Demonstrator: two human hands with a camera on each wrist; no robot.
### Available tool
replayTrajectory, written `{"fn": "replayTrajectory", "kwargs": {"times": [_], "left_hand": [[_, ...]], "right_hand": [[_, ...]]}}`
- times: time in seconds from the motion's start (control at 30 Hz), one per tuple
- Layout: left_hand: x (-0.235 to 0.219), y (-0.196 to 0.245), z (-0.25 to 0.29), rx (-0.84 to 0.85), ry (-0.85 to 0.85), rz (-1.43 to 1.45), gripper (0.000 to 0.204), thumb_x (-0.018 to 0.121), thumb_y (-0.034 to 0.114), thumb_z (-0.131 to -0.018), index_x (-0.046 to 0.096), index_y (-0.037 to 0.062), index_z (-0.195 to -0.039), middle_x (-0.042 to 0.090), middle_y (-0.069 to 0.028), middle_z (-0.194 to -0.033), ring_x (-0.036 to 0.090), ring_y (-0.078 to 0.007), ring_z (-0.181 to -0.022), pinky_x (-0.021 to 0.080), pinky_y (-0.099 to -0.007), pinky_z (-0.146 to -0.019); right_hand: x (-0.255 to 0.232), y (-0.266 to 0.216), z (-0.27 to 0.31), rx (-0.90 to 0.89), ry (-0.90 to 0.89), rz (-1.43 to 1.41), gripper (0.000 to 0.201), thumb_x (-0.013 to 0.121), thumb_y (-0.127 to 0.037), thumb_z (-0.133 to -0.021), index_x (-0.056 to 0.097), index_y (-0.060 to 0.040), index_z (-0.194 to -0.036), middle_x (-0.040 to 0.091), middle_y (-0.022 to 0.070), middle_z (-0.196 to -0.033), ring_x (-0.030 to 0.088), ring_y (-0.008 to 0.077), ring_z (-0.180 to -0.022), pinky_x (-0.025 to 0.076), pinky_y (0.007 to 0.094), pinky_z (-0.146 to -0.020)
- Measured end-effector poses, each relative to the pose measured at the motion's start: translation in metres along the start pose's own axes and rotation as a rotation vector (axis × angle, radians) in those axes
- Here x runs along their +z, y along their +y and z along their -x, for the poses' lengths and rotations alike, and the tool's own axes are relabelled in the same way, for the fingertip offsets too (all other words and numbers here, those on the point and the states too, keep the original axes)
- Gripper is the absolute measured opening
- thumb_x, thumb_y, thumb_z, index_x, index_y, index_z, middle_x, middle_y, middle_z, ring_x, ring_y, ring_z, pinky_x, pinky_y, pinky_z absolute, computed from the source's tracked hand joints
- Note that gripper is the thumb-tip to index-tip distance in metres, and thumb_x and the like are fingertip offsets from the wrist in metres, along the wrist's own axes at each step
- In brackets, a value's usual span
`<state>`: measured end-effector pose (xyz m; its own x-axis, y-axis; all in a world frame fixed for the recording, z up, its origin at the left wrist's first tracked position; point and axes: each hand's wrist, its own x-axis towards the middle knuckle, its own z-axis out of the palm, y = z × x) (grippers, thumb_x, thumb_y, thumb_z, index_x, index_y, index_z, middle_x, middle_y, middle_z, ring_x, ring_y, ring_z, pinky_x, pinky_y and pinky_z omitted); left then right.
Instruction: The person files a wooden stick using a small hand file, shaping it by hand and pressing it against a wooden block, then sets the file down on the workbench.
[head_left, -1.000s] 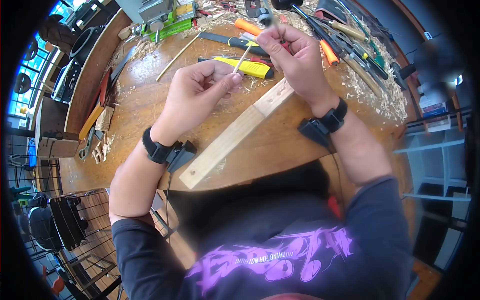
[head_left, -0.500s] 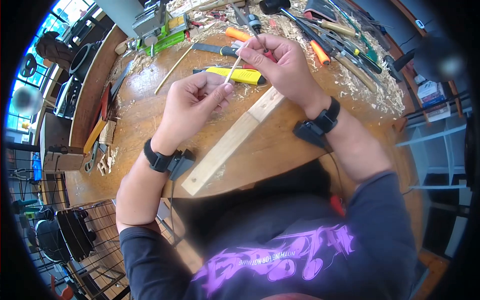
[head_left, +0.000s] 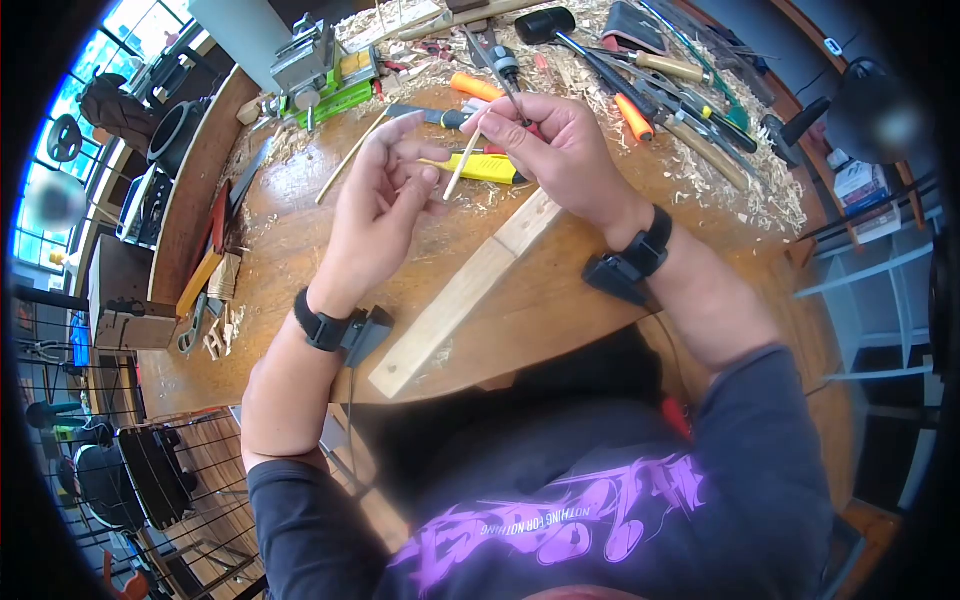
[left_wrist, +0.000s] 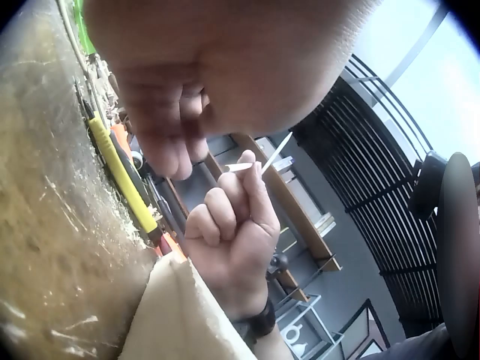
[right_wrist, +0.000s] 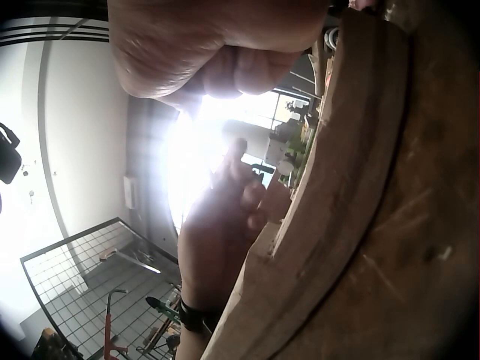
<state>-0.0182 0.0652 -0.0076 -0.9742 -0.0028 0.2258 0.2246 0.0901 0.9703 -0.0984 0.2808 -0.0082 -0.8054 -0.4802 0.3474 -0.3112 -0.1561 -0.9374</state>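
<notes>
In the head view my right hand (head_left: 565, 150) pinches the upper end of a thin wooden stick (head_left: 462, 170) between thumb and index finger. The same hand also holds a slim metal tool with a red handle (head_left: 533, 129); its shaft sticks up past the knuckles, and its exact kind is hidden in the palm. My left hand (head_left: 385, 205) stands beside the stick's lower end, its fingers loosely extended and holding nothing. Below both hands a long flat wooden strip (head_left: 450, 305) lies slantwise on the bench, with a small hole near its front end.
Just beyond the hands lies a yellow-and-black handled tool (head_left: 485, 167). A vise (head_left: 310, 75) with green parts stands at the back left. Chisels, a black mallet (head_left: 545, 26) and wood shavings (head_left: 770, 200) cover the back right. Another thin stick (head_left: 350, 160) lies left of centre.
My left fingers have let go of the stick's lower end and spread apart. The right hand keeps its pinch and has shifted slightly left in view.
</notes>
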Motion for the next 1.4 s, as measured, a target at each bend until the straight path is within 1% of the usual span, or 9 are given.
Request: {"fn": "replayTrajectory", "kwargs": {"times": [0.07,0.13,0.3,0.37,0.6,0.67,0.77,0.87,1.4], "left_hand": [[0.003,0.000,0.002,0.086,0.086,0.133,0.034,0.055,0.026,-0.118,0.071,-0.0035,-0.123,0.075,-0.0043,-0.097,0.071,-0.0098,-0.087,0.058,-0.0258,-0.079],[-0.010,0.002,0.004,-0.057,-0.207,0.177,0.029,0.059,0.018,-0.116,0.066,-0.0024,-0.136,0.076,-0.0053,-0.107,0.071,-0.0108,-0.097,0.059,-0.0272,-0.088],[-0.016,-0.008,0.005,-0.010,-0.256,0.055,0.026,0.062,0.013,-0.114,0.067,-0.0026,-0.133,0.077,-0.0058,-0.105,0.073,-0.0108,-0.095,0.060,-0.0267,-0.084],[-0.017,-0.005,0.005,-0.022,-0.255,0.046,0.025,0.062,0.014,-0.114,0.068,-0.0029,-0.132,0.077,-0.0061,-0.104,0.073,-0.0110,-0.094,0.061,-0.0268,-0.083],[-0.017,-0.003,0.004,-0.027,-0.184,0.231,0.024,0.060,0.012,-0.114,0.061,-0.0030,-0.134,0.079,-0.0117,-0.109,0.077,-0.0155,-0.090,0.063,-0.0286,-0.080],[-0.015,-0.002,0.005,-0.017,-0.175,0.255,0.025,0.060,0.011,-0.114,0.058,-0.0030,-0.135,0.079,-0.0126,-0.110,0.078,-0.0169,-0.091,0.064,-0.0294,-0.080],[-0.016,0.004,0.006,-0.029,-0.156,0.263,0.028,0.060,0.013,-0.114,0.056,-0.0018,-0.138,0.078,-0.0133,-0.117,0.079,-0.0192,-0.094,0.065,-0.0312,-0.082],[-0.018,0.006,0.006,-0.003,-0.158,0.267,0.030,0.061,0.012,-0.114,0.056,-0.0021,-0.139,0.077,-0.0140,-0.119,0.080,-0.0216,-0.097,0.066,-0.0312,-0.082],[-0.018,0.004,0.007,0.091,-0.082,0.308,0.026,0.065,0.011,-0.112,0.063,-0.0017,-0.134,0.077,-0.0126,-0.120,0.080,-0.0226,-0.104,0.067,-0.0316,-0.085]], "right_hand": [[0.001,0.003,0.000,-0.047,-0.034,0.041,0.022,0.070,-0.017,-0.111,0.080,0.0009,-0.118,0.078,0.0007,-0.097,0.066,0.0009,-0.083,0.052,0.0178,-0.071],[0.003,0.007,-0.001,-0.060,-0.034,0.069,0.021,0.070,-0.016,-0.110,0.079,0.0014,-0.118,0.079,0.0027,-0.101,0.069,0.0033,-0.088,0.055,0.0199,-0.076],[0.007,0.007,0.001,-0.057,-0.051,0.101,0.020,0.071,-0.013,-0.109,0.079,0.0026,-0.117,0.082,0.0091,-0.114,0.074,0.0105,-0.105,0.060,0.0267,-0.094],[0.010,0.014,-0.001,-0.183,0.024,0.045,0.029,0.072,-0.029,-0.110,0.083,-0.0015,-0.114,0.073,-0.0037,-0.082,0.055,-0.0013,-0.068,0.042,0.0186,-0.060],[0.002,0.001,0.001,-0.009,-0.081,-0.140,0.042,0.059,-0.036,-0.116,0.081,-0.0016,-0.106,0.066,-0.0052,-0.078,0.051,-0.0002,-0.065,0.041,0.0190,-0.062],[0.006,0.004,0.002,-0.093,-0.047,0.000,0.040,0.054,-0.033,-0.118,0.076,-0.0008,-0.108,0.048,-0.0086,-0.071,0.037,0.0004,-0.060,0.027,0.0212,-0.055],[0.004,0.001,0.002,-0.148,-0.032,0.180,0.037,0.064,-0.031,-0.114,0.080,-0.0004,-0.102,0.070,0.0013,-0.082,0.057,0.0039,-0.071,0.045,0.0229,-0.066],[0.003,0.010,-0.003,-0.293,-0.017,0.262,0.033,0.068,-0.029,-0.112,0.080,0.0000,-0.101,0.071,0.0021,-0.082,0.059,0.0062,-0.070,0.045,0.0255,-0.065],[0.000,0.003,-0.001,-0.310,-0.035,0.479,0.019,0.076,-0.018,-0.105,0.082,-0.0014,-0.098,0.069,0.0031,-0.074,0.053,0.0068,-0.062,0.040,0.0281,-0.056]]}}
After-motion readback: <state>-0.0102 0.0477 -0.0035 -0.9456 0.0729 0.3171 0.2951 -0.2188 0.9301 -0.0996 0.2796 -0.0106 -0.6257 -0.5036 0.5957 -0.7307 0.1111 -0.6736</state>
